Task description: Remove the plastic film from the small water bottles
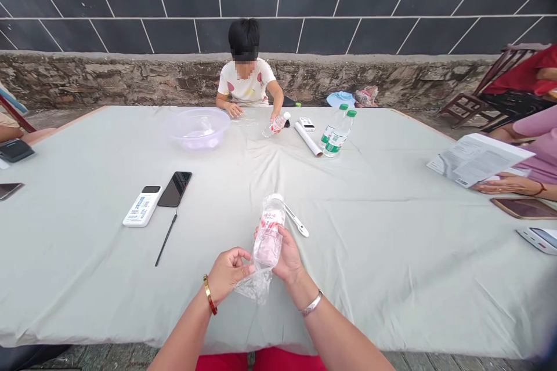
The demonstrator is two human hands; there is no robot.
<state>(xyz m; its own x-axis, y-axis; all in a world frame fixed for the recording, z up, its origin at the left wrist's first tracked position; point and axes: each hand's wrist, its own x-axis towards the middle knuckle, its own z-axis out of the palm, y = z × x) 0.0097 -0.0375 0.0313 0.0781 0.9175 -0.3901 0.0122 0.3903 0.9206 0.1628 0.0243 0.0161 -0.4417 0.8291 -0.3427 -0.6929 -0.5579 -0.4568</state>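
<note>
Well left of the black phone (174, 189), at the table's edge, lie a dark device (16, 151) and part of another phone (11, 190). Just beside the black phone on its left is a white device (143, 206) with a dark screen. A thin black strap (166, 240) lies on the cloth on my side of the phone. Beyond the phone and slightly right sits a pale purple basin (177, 132).

Nearer to me than the phone and to its right, my left hand (230, 272) pinches clear film (255, 287) between thumb and fingers, at the base of the bottle (268, 237). That bottle, white-capped with a red-and-white label, is right of the phone, above the cloth, its cap leaning away from me. My right hand (288, 256) is wrapped around it, thumb on the near right side, fingertips showing on the left. Just past my grip, right of the phone, lies a slim white tool (296, 220).

Farther out and right of the phone, a person (244, 78) across the table holds a tilted bottle with a white cap; beyond that are a white roll (308, 139) and two green-capped bottles (337, 133). Well right of the phone, someone's hand holds printed papers (478, 159).
</note>
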